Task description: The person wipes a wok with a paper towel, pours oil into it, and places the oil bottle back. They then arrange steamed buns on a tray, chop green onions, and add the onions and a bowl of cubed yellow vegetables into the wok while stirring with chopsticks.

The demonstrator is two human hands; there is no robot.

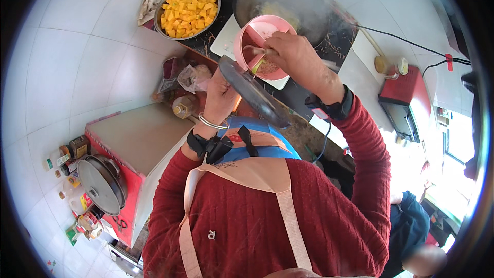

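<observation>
My right hand reaches over a pink round seasoning box with divided compartments. Its fingers pinch a small clear spoon above the compartments. Reddish-brown seasoning lies in the near part of the box. My left hand grips a dark round lid, tilted and seen almost edge-on, against the box's near left side; some of its fingers are hidden. Behind the box a dark wok steams, with yellowish food blurred by the vapour.
A metal bowl of diced orange pieces stands on the black counter, beside a cloth. Lower left are an oil bottle and a lidded pot. A cable crosses the right wall. Another person is lower right.
</observation>
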